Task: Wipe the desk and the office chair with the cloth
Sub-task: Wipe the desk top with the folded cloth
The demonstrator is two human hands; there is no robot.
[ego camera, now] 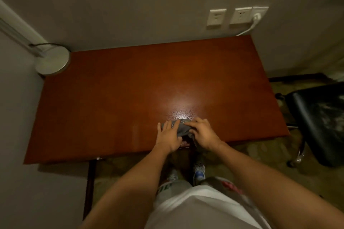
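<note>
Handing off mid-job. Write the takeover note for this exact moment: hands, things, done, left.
Left hand: flat, fingers straight, pressing the cloth.
Right hand: fingers curled, gripping the cloth's other end.
The cloth lies bunched on the desk near its front edge. The office chair stands right of the desk, no hand on it.
Done: unclear how much desk is wiped; droplets shine just beyond the cloth.
Left: the desk, round the lamp base at the far left corner, then the chair.

We face a plain grey wall (149,5) at twelve o'clock, with white sockets (216,18) at one. A round white lamp base (53,61) sits at ten o'clock, and patterned carpet (251,154) lies at four.
</note>
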